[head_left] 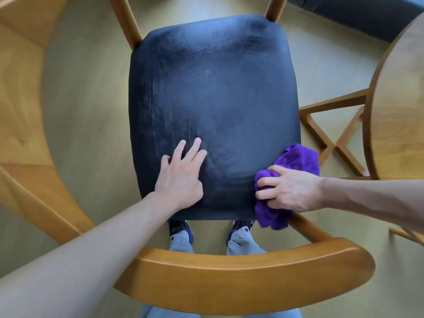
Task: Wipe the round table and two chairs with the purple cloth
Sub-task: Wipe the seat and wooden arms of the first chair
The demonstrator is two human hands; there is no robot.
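1. No brand, label or readable writing shows on anything in view.
2. The left hand (pixel 180 174) lies flat on the near left part of the chair's dark seat (pixel 213 88), fingers straight and slightly spread, holding nothing; its forearm reaches in from the lower left.
3. The right hand (pixel 290 190) grips the bunched purple cloth (pixel 300 158) with curled fingers, knuckles turned left, the forearm coming in from the right edge.
4. The cloth sits at the seat's near right corner, pressed against the seat edge, with part hanging over it.
5. The chair's curved wooden backrest (pixel 247 275) crosses the foreground, nearer than both hands.
6. The round worktop (pixel 399 99) stands to the right, apart from the seat.
7. A second wooden piece (pixel 20 92) curves along the left side.
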